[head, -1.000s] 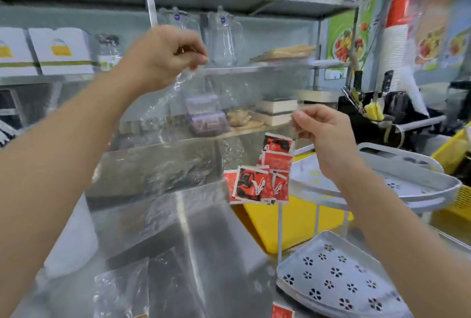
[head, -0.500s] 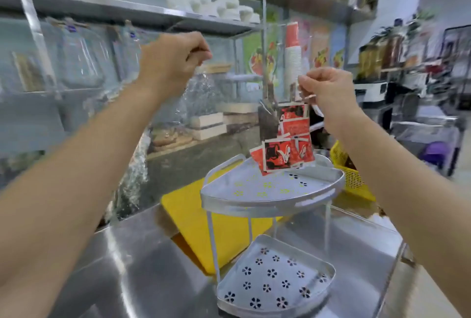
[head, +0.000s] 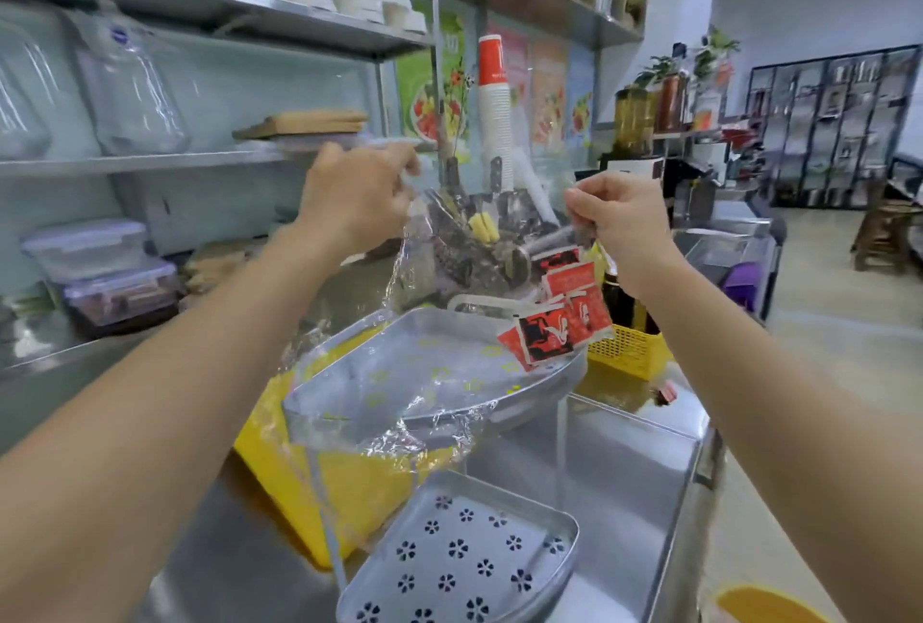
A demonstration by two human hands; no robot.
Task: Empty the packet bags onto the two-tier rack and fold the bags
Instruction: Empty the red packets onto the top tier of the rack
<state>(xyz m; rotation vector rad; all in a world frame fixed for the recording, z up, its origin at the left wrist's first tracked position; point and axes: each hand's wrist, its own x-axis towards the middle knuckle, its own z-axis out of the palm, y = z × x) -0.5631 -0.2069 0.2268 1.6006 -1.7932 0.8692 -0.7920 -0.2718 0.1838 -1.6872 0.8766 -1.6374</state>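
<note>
Steel countertop point(head: 624, 462) is lying nearest us, carrying the two-tier rack point(head: 562, 530), whose lower tray is sitting bare. Above its upper tray we are holding a clear plastic bag point(head: 424, 392) stretched between both hands: our left hand point(head: 357, 203) is pinching one top corner, our right hand point(head: 617, 223) the other. Red packets point(head: 559, 318) are bunching in the bag by the tray's far right edge. We judge some could be spilling past that rim toward the yellow basket point(head: 627, 352) beyond.
</note>
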